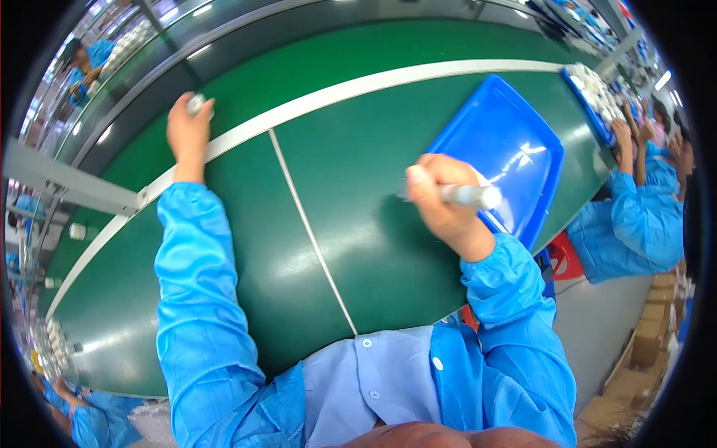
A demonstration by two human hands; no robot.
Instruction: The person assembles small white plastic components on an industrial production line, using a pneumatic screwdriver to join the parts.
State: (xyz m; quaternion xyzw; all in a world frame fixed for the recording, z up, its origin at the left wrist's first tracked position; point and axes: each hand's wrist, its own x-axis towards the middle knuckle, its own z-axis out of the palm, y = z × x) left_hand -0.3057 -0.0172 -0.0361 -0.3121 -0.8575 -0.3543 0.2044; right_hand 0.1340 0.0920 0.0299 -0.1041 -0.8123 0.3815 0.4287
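My left hand is stretched out over the green belt beyond the white rail, its fingers closed on a small whitish round piece. Its exact kind is too small and blurred to tell. Nearer to me, my right hand is raised above the green tabletop. It grips a slim whitish cylinder, whose end points to the right; motion blurs its details. Just beyond and to the right of this hand lies a blue plastic tray, with no pieces visible in it.
The white rail divides the tabletop from the belt. A metal post rises at the left. Another blue tray with white pieces stands at the far right, beside co-workers in blue sleeves. White pieces sit at the far left.
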